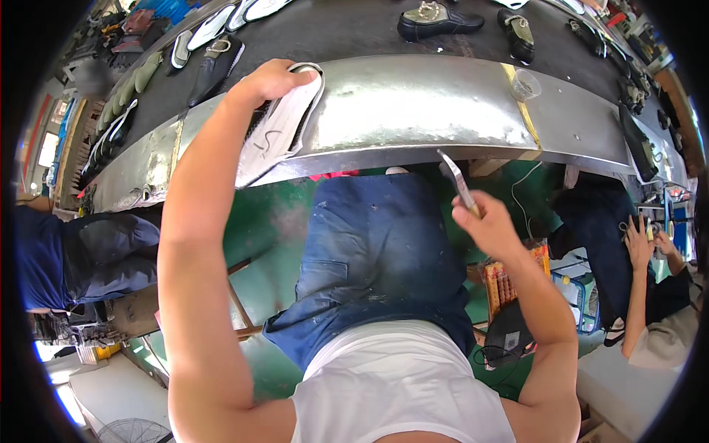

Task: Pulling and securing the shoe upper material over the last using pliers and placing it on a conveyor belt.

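At the near edge of the metal-fronted bench, my left hand point(275, 80) grips a shoe point(276, 136) by its upper end. The shoe's whitish underside faces me and bears a dark drawn mark; its dark upper shows only along one side. My right hand point(486, 225) is closed round the yellowish handle of a hand tool point(459, 179) with a curved, pointed metal head. Its exact kind is hard to make out. The tool is held in front of my body, below the bench edge and apart from the shoe.
The metal bench edge point(413, 103) borders a dark belt-like surface point(354, 33) with several shoes, among them a black and olive shoe point(439, 21). A clear plastic cup point(524, 86) stands on the metal. Another person's hand point(639, 244) works at the right; a person in dark clothes point(103, 255) is at the left.
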`<control>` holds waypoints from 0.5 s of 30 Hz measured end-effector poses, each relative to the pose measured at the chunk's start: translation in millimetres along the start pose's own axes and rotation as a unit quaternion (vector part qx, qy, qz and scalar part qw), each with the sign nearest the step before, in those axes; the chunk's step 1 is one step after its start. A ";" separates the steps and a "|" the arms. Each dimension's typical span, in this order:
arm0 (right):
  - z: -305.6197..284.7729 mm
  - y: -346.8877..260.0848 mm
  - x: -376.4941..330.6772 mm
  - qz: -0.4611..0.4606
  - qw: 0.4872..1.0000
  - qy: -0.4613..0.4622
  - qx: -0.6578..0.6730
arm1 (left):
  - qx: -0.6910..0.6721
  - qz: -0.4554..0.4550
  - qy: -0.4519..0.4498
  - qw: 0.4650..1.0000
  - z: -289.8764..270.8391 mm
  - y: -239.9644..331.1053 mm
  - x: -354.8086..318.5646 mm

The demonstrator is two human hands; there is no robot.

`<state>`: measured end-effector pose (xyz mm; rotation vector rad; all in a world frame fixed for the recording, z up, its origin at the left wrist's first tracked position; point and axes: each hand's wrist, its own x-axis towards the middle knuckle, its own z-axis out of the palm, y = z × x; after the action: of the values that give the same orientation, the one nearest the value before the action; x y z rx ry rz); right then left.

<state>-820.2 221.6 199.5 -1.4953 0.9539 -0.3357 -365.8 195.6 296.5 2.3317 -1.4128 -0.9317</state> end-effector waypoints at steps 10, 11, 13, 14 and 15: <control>38.7 25.6 -57.1 0.014 0.992 -0.114 -0.051 | -0.469 0.181 0.144 0.852 235.3 -35.3 -167.2; 42.1 30.9 -56.3 -0.006 0.987 -0.141 -0.074 | -0.481 0.170 0.114 0.853 261.9 -41.2 -169.6; 48.0 22.1 -54.7 -0.037 0.973 -0.193 -0.122 | -0.474 0.151 0.047 0.866 291.3 -54.4 -167.6; 52.7 21.8 -52.3 -0.035 0.971 -0.198 -0.126 | -0.479 0.147 0.050 0.864 296.1 -62.8 -166.7; 56.0 23.0 -49.7 -0.043 0.968 -0.207 -0.136 | -0.503 0.133 0.008 0.854 287.9 -59.4 -165.2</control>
<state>-819.6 298.4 183.6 -1.7718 0.6182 0.0535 -562.0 397.4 110.8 1.3130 -0.8474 -1.1657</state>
